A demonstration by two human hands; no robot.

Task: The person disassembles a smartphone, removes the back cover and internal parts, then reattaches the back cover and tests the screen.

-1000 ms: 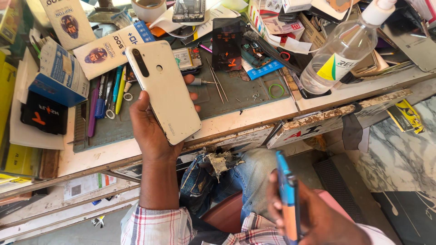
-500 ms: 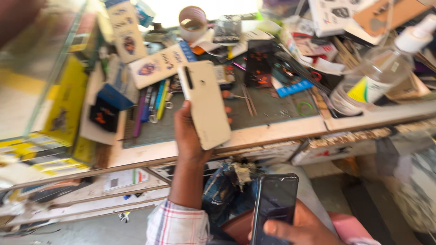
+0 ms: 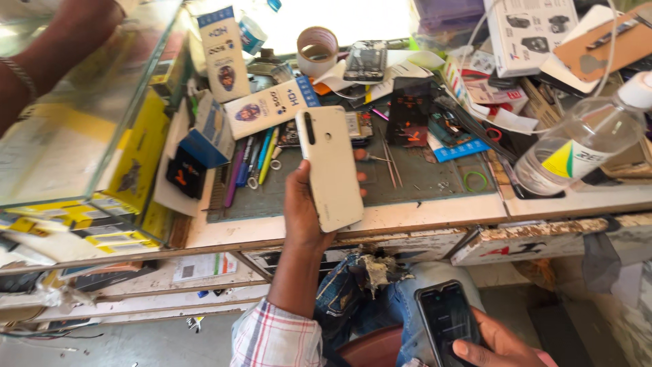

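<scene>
Left hand (image 3: pixel 305 211) grips white phone (image 3: pixel 331 166) back-up above the bench (image 3: pixel 421 211), apparently for inspection; right hand (image 3: pixel 492 340) clasps dark phone (image 3: pixel 445 319) screen-up at lap.

A tall white and blue box (image 3: pixel 223 53) stands upper left of centre; a similar flat box (image 3: pixel 272 106) lies below it. A blue carton (image 3: pixel 209 139) sits left. The clear bottle's yellow-green label (image 3: pixel 569 160) shows at right. A dark phone screen (image 3: pixel 447 319) faces up, bottom right.
</scene>
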